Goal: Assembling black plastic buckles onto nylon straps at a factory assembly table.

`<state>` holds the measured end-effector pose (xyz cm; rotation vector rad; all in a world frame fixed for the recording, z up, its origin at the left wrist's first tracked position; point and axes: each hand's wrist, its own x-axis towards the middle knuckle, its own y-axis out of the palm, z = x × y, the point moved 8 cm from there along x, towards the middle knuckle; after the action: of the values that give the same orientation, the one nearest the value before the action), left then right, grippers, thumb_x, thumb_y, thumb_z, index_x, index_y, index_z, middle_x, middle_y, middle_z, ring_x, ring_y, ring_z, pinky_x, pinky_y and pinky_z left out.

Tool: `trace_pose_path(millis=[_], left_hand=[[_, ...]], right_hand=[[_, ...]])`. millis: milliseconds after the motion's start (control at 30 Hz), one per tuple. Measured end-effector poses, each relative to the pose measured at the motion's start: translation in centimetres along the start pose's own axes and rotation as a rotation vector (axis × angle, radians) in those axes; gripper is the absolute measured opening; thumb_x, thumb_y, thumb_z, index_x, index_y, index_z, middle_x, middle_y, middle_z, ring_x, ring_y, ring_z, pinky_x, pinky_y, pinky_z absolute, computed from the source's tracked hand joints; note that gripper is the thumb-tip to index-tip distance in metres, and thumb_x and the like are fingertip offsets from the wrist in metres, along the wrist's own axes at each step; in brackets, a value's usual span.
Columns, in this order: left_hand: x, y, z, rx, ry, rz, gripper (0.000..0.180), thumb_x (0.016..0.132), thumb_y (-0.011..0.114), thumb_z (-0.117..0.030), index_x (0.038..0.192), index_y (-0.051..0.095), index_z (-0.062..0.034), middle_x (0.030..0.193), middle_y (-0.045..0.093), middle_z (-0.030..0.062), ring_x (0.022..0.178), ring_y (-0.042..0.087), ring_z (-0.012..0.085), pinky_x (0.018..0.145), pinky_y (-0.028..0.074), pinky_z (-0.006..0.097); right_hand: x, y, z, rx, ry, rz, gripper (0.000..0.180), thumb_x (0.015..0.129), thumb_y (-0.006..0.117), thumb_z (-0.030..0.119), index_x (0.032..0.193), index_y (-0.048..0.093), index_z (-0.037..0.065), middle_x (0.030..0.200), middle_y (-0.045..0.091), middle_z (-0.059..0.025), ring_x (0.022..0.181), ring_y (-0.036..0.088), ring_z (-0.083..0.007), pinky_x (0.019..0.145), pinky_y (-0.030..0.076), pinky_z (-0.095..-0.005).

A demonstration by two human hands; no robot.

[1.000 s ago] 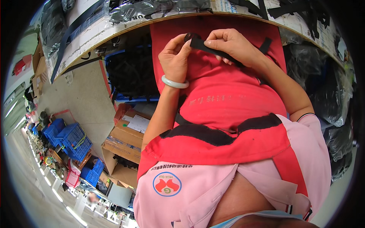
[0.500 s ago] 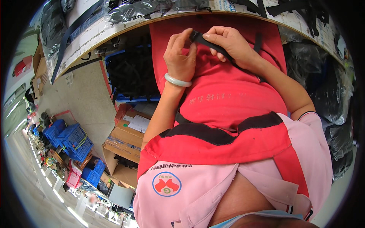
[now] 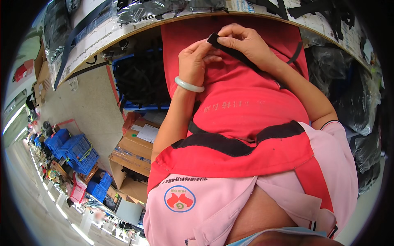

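Observation:
A black webbing strap (image 3: pixel 238 54) runs slantwise over the red apron on my lap, just under the table edge. My right hand (image 3: pixel 251 46) pinches it close to its end, thumb on top. With thumb and forefinger, my left hand (image 3: pixel 193 61) grips the tip of the same strap from the other side; its remaining fingers are loosely curled. The strap passes beneath my right hand and wrist, where part of it is hidden. Another black strap length (image 3: pixel 296 53) sticks out beyond my right wrist.
The table (image 3: pixel 111 39) curves across the top, bearing clear plastic bags and black straps. Below it at left is a blue crate (image 3: pixel 143 107) of black items. A cardboard box (image 3: pixel 133 155) stands near my left elbow, plastic-wrapped black goods (image 3: pixel 349 96) at right.
My left hand has shifted slightly down, and its fingers have closed in on the strap's tip. The strap end has turned upward a little, and the loose length at right has swung outward.

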<state>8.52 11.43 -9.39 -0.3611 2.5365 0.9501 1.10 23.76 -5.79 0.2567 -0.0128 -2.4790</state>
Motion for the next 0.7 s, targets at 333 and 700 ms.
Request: trace_pose_path(millis=[333,700], left_hand=[[-0.9,0.7,-3.4,0.33,0.319,-0.122,0.019,0.089,0.065,-0.008,0.101,0.067,0.0068,0.087,0.069,0.0114,0.074,0.068,0.0178,0.067,0.057,0.027],[-1.6,1.7,-3.1,0.317,0.418,-0.027,0.016,0.086,0.066,0.0,0.101,0.07,0.0029,0.086,0.068,0.0036,0.077,0.061,0.008,0.069,0.047,0.019]], right_hand=[[-1.1,-0.4,2.3,-0.206,0.166,0.141,0.024,0.09,0.064,0.02,0.075,0.06,0.002,0.063,0.051,0.0055,0.06,0.041,-0.0019,0.052,0.032,-0.021],[-1.2,0.1,-0.6,0.23,0.396,0.149,0.02,0.093,0.061,0.025,0.09,0.06,0.005,0.063,0.051,0.0048,0.05,0.043,-0.0007,0.042,0.032,-0.0161]])
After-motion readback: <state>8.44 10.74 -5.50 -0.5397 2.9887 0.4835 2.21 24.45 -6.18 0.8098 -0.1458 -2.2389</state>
